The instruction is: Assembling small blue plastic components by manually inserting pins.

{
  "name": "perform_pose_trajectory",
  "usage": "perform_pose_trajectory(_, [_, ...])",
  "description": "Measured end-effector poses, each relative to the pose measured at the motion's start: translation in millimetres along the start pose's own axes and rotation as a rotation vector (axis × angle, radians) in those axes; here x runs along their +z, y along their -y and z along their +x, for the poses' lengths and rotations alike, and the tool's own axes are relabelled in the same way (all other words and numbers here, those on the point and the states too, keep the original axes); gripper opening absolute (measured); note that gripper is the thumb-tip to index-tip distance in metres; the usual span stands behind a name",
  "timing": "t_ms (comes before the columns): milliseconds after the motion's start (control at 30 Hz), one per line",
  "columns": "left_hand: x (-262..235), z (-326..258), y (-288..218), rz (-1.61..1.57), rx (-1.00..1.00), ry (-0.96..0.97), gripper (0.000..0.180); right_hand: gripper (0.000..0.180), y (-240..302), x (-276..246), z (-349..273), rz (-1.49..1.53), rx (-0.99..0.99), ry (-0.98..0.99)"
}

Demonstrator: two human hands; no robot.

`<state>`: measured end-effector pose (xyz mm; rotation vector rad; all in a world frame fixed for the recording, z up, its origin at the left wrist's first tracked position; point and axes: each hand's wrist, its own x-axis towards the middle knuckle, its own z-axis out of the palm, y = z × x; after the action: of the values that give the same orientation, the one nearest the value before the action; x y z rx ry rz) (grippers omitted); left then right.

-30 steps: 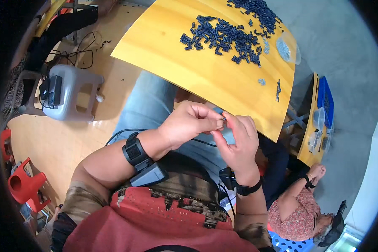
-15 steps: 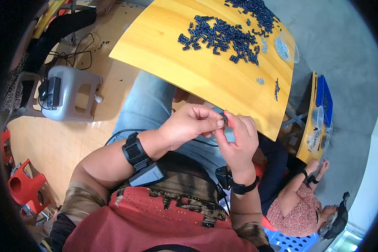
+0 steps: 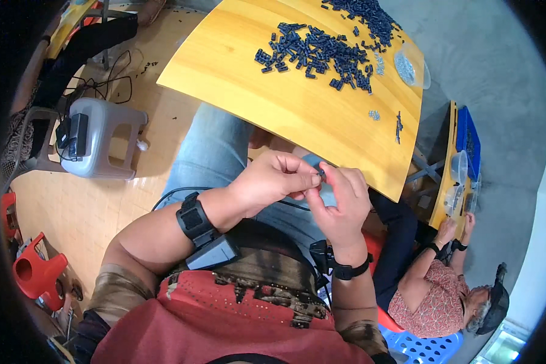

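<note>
Just off the table's near edge, my two hands meet over my lap. My left hand (image 3: pixel 274 177) is closed, thumb and forefinger pinching a small black piece (image 3: pixel 321 174), mostly hidden by the fingers. My right hand (image 3: pixel 344 200) is closed from the other side, its forefinger and thumb tips at the same piece. On the yellow table (image 3: pixel 224 73) lies a heap of small black plastic pieces (image 3: pixel 321 54). Nearer the right edge are a little cluster of small silvery parts (image 3: pixel 374 114) and a short row of thin dark pieces (image 3: pixel 398 127).
A second black heap (image 3: pixel 370 18) and a clear tub of small silvery parts (image 3: pixel 406 68) sit at the far right. A co-worker (image 3: pixel 431 297) works at another table on the right, with a blue tray (image 3: pixel 468 142). A grey stool (image 3: pixel 103 136) and red stool (image 3: pixel 39 273) stand left.
My hands have shifted very slightly left, still together at the small black piece. On the right, the co-worker's hands have moved up toward the clear containers.
</note>
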<state>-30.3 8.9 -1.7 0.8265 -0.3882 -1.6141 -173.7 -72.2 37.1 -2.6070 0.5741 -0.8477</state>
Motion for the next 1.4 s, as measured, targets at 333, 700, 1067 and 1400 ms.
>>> perform_pose_trajectory(333, [1, 1, -1, 0.192, 0.038, -0.158, 0.013, 0.036, 2, -1, 3, -0.053, -0.041, 0.135])
perform_pose_trajectory(700, [-2, -1, -7, 0.442, -0.074, -0.083, 0.01, 0.027, 9, -23, 21, -0.305, -0.043, 0.555])
perform_pose_trajectory(1067, [-1, -3, -1, 0.576, 0.024, -0.046, 0.011, 0.025, 3, -10, 6, -0.293, -0.084, 0.478])
perform_pose_trajectory(1400, [5, -4, -11, 0.829, 0.077, -0.015, 0.008, 0.024, -3, -6, 0, -0.259, -0.132, 0.423])
